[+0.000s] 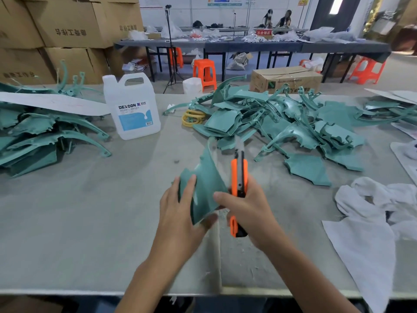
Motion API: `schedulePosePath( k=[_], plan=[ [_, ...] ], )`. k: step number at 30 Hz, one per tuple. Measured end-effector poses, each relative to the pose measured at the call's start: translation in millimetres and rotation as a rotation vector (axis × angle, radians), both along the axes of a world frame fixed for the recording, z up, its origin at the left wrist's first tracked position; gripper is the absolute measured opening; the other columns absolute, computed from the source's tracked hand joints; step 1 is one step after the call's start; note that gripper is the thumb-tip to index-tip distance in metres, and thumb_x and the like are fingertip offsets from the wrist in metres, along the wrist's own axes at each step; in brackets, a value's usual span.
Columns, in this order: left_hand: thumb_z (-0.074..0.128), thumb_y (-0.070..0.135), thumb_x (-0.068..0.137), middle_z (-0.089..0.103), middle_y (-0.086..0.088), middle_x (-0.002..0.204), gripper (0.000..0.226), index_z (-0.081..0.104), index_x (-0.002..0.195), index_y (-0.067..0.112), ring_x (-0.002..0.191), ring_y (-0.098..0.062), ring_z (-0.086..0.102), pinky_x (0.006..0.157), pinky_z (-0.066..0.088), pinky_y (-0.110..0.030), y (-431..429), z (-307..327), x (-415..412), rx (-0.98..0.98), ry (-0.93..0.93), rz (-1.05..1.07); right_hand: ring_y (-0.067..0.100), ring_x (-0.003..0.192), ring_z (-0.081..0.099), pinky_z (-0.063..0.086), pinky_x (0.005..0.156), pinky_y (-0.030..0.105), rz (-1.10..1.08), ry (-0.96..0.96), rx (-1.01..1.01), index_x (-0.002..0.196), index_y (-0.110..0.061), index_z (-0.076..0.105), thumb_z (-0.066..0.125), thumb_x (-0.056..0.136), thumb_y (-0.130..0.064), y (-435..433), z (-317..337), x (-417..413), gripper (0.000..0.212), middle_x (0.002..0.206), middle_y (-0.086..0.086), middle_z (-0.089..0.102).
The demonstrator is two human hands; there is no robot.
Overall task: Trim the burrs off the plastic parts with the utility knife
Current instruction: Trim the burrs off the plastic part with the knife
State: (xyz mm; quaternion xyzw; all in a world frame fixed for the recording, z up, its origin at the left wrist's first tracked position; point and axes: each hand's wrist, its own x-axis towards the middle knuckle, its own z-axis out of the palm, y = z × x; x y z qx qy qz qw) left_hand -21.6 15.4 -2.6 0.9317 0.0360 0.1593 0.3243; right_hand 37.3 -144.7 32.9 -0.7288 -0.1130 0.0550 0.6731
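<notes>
So, the teal plastic part [205,177] is gripped at its near end by the left hand [178,211], over the worktop [90,211]. Its long curved edge runs away from the body, just left of the utility knife [239,175]. The right hand [250,208] is wrapped round the orange handle with the blade pointing away, roughly parallel to that edge, so I'd say the cut only needs a small lean leftward. The part looks like thin, smooth, slightly glossy moulding with a ragged rim, same as the pile [270,123] further back.
</notes>
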Motion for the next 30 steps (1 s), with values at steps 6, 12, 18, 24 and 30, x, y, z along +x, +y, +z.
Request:
schedulePosePath(
  k=[6,12,18,24,30],
  plan=[
    [0.051,0.075,0.086,0.046,0.033,0.143,0.062,0.038,0.143,0.054,0.126,0.005,0.050,0.095,0.045,-0.029,26,17,-25,-0.509,-0.263,0.075,0.021,0.059,0.062,0.046,0.047,0.033,0.047,0.156,0.194,0.095,-0.008,0.053,0.074,0.090,-0.011,-29,13,14,0.021,0.074,0.010,0.062],
    [0.074,0.064,0.076,0.033,0.032,0.151,0.084,0.028,0.146,0.055,0.135,0.005,0.039,0.108,0.040,-0.039,27,26,-34,-0.415,-0.269,0.063,0.013,0.044,0.049,0.039,0.033,0.020,0.058,0.594,0.520,0.091,-0.011,0.057,0.065,0.089,-0.009,-23,6,11,0.009,0.071,0.008,0.052],
    [0.072,0.066,0.075,0.039,0.003,0.147,0.075,0.045,0.138,0.037,0.140,-0.010,0.034,0.113,0.027,-0.019,-1,57,-16,-0.052,-0.595,-0.091,0.005,0.039,0.047,0.040,0.033,0.013,0.122,0.858,0.553,0.072,-0.005,0.072,0.055,0.098,-0.009,8,-15,-11,0.031,0.059,0.006,0.057],
    [0.034,0.071,0.096,0.061,0.009,0.104,0.053,0.065,0.086,0.028,0.111,-0.014,0.051,0.100,0.032,-0.023,5,63,21,-0.136,-0.403,-0.002,0.012,0.038,0.052,0.041,0.036,0.020,0.000,0.788,0.459,0.101,-0.006,0.061,0.059,0.101,-0.024,37,-29,-14,0.018,0.061,0.010,0.065],
    [0.049,0.037,0.094,0.053,0.006,0.070,0.044,0.045,0.061,0.008,0.084,-0.019,0.051,0.077,0.037,-0.037,7,42,67,-0.281,-0.268,-0.007,0.021,0.051,0.064,0.050,0.046,0.027,0.150,0.650,0.095,0.114,-0.014,0.056,0.049,0.099,-0.062,33,-43,-25,0.050,0.090,0.017,0.073]
  ],
)
